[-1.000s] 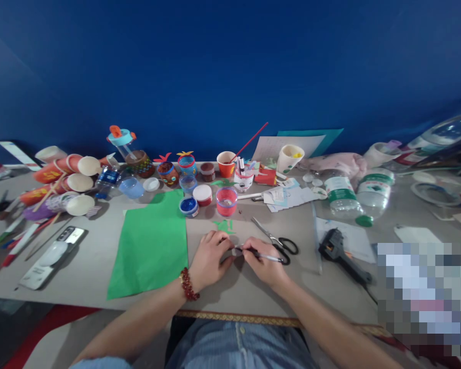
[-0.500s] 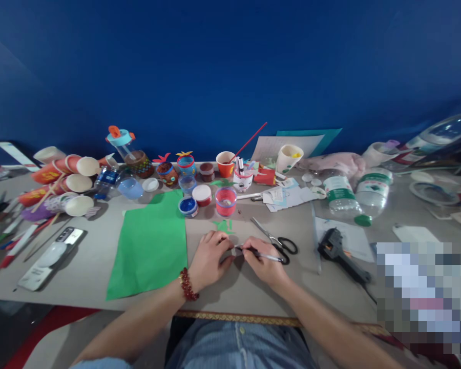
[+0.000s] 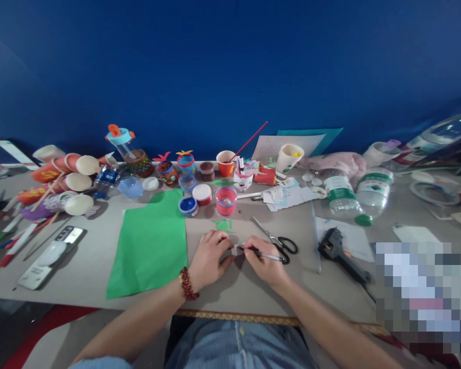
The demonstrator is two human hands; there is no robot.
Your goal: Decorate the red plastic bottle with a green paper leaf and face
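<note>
A small pale piece (image 3: 236,249) is pinched between the thumb and fingers of my left hand (image 3: 211,259), low over the table. My right hand (image 3: 267,260) is closed around a black and silver pen (image 3: 269,255), its tip pointing left at the pale piece. Green paper scraps (image 3: 224,226) lie just beyond my left hand, and scissors with black handles (image 3: 279,243) rest open beyond my right hand. To the left is a large green sheet (image 3: 151,246). A red tub (image 3: 226,201) stands behind the scraps.
A blue paint pot (image 3: 188,206) and decorated cups line the back. At left are a phone (image 3: 51,258) and paper cups (image 3: 79,183). A glue gun (image 3: 341,256) and plastic bottles (image 3: 341,193) are at right.
My right hand and the pen have shifted very slightly to the right, and more of the pale piece shows. My left hand has stayed in place.
</note>
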